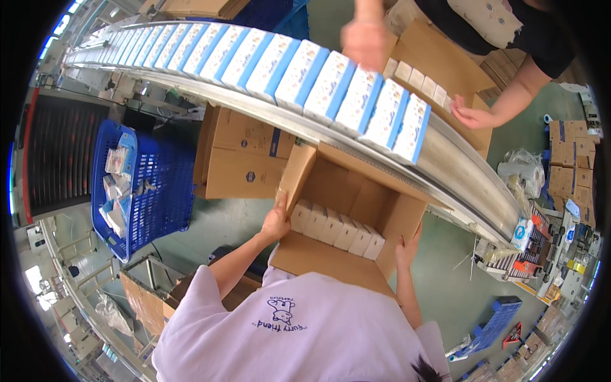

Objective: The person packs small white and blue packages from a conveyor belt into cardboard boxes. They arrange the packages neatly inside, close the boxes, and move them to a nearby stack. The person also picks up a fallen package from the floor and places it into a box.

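Note:
An open cardboard box [347, 184] is right in front of my body, beside the conveyor, with its flaps spread. My left hand [275, 221] grips its left side. Against the right wall, my right hand [408, 249] holds the same box from outside; part of its fingers is hidden by the cardboard. Inside, along the near wall, stands a row of several white packs [336, 231]. The rest of the box's inside shows bare brown cardboard. Just beyond the far flap, several white-and-blue packs [330, 87] stand in a line on the conveyor [468, 162].
Across the conveyor, a co-worker's hands [472, 114] are near another cardboard box [439, 54] with white packs. A blue basket [159, 191] with loose packs stands at left. Flattened-looking cartons [245, 153] are under the conveyor; stacked cartons [571, 153] stand far right.

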The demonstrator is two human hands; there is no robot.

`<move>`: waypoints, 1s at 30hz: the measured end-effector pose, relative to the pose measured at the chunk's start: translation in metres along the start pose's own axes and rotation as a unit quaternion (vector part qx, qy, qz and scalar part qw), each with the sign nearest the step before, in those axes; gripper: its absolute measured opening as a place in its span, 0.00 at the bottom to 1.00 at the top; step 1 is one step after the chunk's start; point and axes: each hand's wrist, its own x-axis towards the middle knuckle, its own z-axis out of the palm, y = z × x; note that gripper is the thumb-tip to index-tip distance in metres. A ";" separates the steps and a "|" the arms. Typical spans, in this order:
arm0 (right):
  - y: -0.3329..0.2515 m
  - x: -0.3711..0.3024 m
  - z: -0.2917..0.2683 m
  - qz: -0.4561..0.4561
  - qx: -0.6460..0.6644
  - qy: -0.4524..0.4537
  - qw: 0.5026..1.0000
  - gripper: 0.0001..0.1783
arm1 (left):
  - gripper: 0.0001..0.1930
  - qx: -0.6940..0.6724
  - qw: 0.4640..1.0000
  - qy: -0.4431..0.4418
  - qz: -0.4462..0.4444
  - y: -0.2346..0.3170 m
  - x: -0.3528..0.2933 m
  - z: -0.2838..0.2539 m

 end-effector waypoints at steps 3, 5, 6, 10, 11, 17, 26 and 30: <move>0.026 0.006 0.003 0.058 -0.029 0.005 0.998 0.38 | 0.36 -0.067 0.993 -0.027 0.095 -0.028 0.014 0.010; 0.046 0.009 0.005 0.055 0.099 -0.009 0.994 0.37 | 0.37 -0.082 0.991 -0.046 0.097 -0.022 0.010 0.000; 0.056 0.010 0.005 0.053 0.161 -0.019 0.985 0.36 | 0.38 -0.068 0.992 -0.070 0.079 -0.014 0.009 -0.004; 0.064 0.017 0.008 -0.019 0.050 -0.005 0.999 0.36 | 0.39 -0.071 0.991 -0.061 0.097 -0.012 0.013 -0.003; 0.056 0.014 0.006 -0.031 0.011 0.015 0.999 0.36 | 0.40 -0.058 0.992 -0.069 0.086 -0.009 0.013 -0.004; 0.033 0.009 0.009 -0.044 -0.065 0.062 0.995 0.38 | 0.31 0.105 0.990 -0.089 -0.022 0.024 -0.009 -0.034; 0.026 0.011 0.022 -0.007 -0.086 0.059 0.994 0.38 | 0.17 0.070 0.961 -0.186 0.191 -0.049 -0.001 -0.009; 0.013 0.006 0.012 0.020 -0.137 0.078 0.987 0.40 | 0.15 0.051 0.964 -0.194 0.172 -0.009 -0.014 -0.023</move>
